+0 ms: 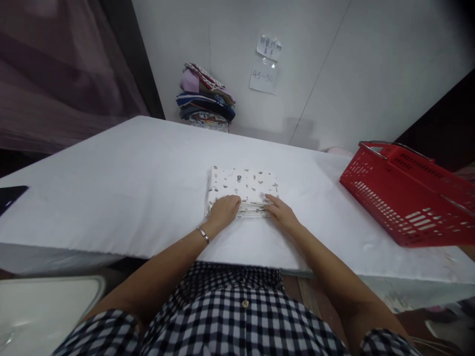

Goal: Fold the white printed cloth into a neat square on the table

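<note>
Forearms (163, 267) converge over counter (148, 188).
Left hand (224, 210): fingers curl on folded cloth (245, 183), grip unclear; right hand (284, 213): fingers pinch its near edge.

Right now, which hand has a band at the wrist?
The left hand, at the near left part of the folded cloth. It wears a silvery band; the right hand wears none.

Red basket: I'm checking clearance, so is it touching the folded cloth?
Apart. The head view shows white tabletop between the red basket and the folded cloth.
</note>
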Demonstrator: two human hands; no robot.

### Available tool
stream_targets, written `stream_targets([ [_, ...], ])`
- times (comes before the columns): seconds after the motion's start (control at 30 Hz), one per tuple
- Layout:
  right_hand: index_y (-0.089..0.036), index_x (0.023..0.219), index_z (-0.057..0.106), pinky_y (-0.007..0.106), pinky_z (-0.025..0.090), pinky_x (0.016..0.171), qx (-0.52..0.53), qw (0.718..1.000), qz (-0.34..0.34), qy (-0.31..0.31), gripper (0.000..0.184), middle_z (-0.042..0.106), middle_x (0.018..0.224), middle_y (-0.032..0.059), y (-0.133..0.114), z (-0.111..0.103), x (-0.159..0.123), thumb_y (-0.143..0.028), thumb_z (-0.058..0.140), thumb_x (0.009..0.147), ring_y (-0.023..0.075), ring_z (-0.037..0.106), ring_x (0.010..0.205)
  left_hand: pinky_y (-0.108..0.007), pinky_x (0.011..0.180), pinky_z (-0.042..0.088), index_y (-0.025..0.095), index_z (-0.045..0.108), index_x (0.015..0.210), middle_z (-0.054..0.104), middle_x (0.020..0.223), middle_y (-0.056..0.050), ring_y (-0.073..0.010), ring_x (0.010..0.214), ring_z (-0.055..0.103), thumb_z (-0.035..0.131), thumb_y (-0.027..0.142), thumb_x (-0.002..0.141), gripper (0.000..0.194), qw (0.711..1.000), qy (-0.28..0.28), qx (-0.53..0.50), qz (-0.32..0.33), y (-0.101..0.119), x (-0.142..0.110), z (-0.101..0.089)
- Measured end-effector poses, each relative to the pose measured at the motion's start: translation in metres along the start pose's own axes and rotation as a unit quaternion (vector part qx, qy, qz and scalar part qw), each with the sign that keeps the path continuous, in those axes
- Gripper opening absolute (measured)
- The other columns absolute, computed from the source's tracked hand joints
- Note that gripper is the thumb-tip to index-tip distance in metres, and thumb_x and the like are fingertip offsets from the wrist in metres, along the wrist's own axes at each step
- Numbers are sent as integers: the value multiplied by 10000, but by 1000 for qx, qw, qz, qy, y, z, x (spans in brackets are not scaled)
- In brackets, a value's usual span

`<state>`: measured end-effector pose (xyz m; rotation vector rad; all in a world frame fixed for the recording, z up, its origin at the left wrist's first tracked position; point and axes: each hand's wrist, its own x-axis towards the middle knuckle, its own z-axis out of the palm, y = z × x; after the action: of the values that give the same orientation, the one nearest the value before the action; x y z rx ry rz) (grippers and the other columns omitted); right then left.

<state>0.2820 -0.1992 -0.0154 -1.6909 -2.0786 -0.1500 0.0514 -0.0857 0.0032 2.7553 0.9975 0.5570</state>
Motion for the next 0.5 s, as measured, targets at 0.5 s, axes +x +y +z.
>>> stream_targets([
  [0.5,-227,835,626,350,445,915,218,973,74,10,161,632,1187,65,-6,-3,9,-290,487,887,198,592,1064,-358,843,454,200,616,953,603,1160,-58,-206,1017,565,430,131,873,215,991,42,-21,126,-9,-9,7],
])
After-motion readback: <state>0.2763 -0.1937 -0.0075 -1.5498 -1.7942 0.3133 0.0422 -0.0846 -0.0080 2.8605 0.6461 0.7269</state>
